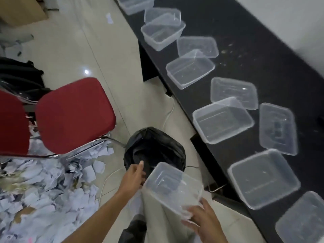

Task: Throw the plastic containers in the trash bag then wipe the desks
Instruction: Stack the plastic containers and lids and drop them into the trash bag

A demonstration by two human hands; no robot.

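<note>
Right hand (pixel 201 223) lowest in view, fingers curled round the near rim of a clear plastic container (pixel 173 188), gripping it. Tub is empty and tilted, its far end out over the mouth of the trash bag (pixel 154 148), not yet inside.

Left hand (pixel 133 176) just beyond, at the bag's near lip, thumb raised. The fingers run behind the tub's corner, so I cannot tell whether they pinch the lip or only rest there.

Bag stands on the floor tiles close beside the desk (pixel 245 71). It is black, mouth gaping, inside too dark to read.

Off to my left, torn paper (pixel 43 199) is heaped on the floor under a red chair (pixel 75 114). No part of this job.

Running away on my right, the desk carries a long row of other containers (pixel 222 120), tubs and lids mixed, some overlapping. Crumbs (pixel 228 50) speckle the far stretch of the top.

Step in hand: binning, and early in it, judging by how much sits on the desk.

Next move: tip the tub forward and down past the lip, probably corner first since the mouth looks narrow, and let go once it clears my left hand. Then reach right for the nearest tub. Wiping waits until the top is bare; no cloth in sight.
</note>
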